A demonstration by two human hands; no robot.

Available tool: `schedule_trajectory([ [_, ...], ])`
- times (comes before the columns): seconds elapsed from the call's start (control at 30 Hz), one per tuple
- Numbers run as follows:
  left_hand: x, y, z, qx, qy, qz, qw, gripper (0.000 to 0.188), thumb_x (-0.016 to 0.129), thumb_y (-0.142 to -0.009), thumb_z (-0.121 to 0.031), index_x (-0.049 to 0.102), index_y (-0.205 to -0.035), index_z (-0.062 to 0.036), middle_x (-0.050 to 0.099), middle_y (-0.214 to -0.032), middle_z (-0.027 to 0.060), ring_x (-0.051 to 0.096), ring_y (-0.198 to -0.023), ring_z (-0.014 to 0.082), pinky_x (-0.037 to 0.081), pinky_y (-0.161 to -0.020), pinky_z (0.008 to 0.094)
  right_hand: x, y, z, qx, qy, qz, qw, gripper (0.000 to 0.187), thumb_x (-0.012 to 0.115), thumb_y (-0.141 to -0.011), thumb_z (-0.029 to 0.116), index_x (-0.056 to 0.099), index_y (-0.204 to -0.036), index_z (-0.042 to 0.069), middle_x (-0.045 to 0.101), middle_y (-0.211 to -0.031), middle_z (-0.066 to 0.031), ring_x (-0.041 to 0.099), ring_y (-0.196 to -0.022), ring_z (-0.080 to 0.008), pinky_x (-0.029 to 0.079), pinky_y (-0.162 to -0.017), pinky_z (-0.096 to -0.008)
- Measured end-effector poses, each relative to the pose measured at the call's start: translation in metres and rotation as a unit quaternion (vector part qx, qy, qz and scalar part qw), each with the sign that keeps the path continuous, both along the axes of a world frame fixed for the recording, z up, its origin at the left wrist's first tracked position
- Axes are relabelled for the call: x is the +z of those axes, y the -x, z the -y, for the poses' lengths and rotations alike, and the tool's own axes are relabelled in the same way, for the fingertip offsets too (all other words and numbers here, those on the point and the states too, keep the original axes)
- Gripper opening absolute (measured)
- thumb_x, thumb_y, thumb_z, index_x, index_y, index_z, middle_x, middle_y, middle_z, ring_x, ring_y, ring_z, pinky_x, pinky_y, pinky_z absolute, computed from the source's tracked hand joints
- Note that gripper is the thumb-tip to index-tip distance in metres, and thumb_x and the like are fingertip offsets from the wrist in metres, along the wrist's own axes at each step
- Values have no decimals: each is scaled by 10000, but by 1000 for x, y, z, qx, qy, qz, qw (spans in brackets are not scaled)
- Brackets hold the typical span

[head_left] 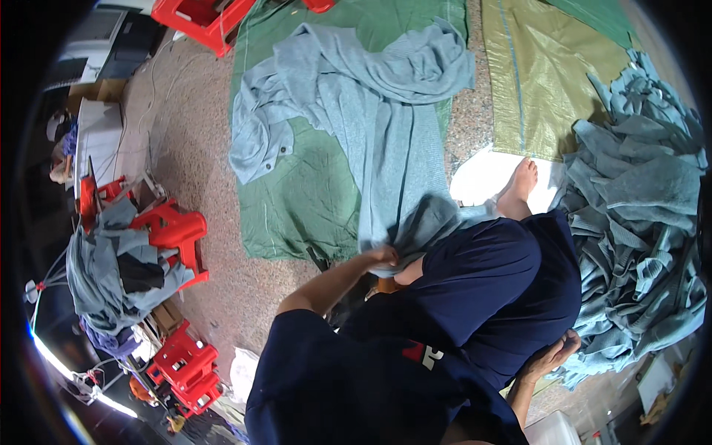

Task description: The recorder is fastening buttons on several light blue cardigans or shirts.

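Observation:
A light blue-grey knit cardigan (pixel 386 133) with dark buttons lies spread in folds over a green sheet. Its near end is bunched by my bent leg. My left hand (pixel 384 256) is closed on that near edge, low in front of my body. Off to the right, my right hand (pixel 555 354) rests beside my thigh, against the edge of a large heap of knit garments (pixel 638 200) in the same blue-grey. Its fingers are loosely bent and partly apart, with nothing visible in them. My bare foot (pixel 519 189) shows beyond my knee.
The green sheet (pixel 297 215) covers part of the speckled floor (pixel 193 141). A yellow-gold sheet (pixel 549 81) lies at the far right. Red plastic stools (pixel 185 363) stand on the left, with another garment pile (pixel 119 259) there. A red stool (pixel 208 26) is at the far edge.

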State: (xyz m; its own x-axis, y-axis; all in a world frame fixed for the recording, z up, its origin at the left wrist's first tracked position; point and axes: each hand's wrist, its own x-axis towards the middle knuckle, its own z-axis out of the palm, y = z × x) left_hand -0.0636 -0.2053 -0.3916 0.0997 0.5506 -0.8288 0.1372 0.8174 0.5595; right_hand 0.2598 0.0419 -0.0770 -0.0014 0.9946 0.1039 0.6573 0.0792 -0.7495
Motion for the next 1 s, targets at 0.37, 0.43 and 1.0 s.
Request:
schedule_trajectory([
  [0.37,33,235,-188,-6,-222,-712,666,613,553,-767,-9,409,-1362,-43,418,-1397,175,413,-1272,355,384,-998,460,10,10,0,-1,15,-3,1000,173,406,-872,59,445,-1034,12,421,-985,-81,416,-936,-195,321,-949,-307],
  [0.43,39,265,-233,-131,-170,-747,629,714,576,-794,-45,309,-1456,-76,299,-1519,144,313,-1386,334,331,-1062,485,13,11,0,5,-1,22,1000,181,396,-909,75,473,-1050,-7,450,-983,-91,439,-948,-203,325,-957,-306],
  [1.0,-12,38,-105,-87,31,-191,977,398,612,-807,-367,689,-1011,-34,666,-1060,241,663,-928,396,520,-793,494,8,13,-1,-27,5,23,999,133,426,-877,23,472,-999,-3,457,-985,-95,439,-952,-206,326,-967,-317],
])
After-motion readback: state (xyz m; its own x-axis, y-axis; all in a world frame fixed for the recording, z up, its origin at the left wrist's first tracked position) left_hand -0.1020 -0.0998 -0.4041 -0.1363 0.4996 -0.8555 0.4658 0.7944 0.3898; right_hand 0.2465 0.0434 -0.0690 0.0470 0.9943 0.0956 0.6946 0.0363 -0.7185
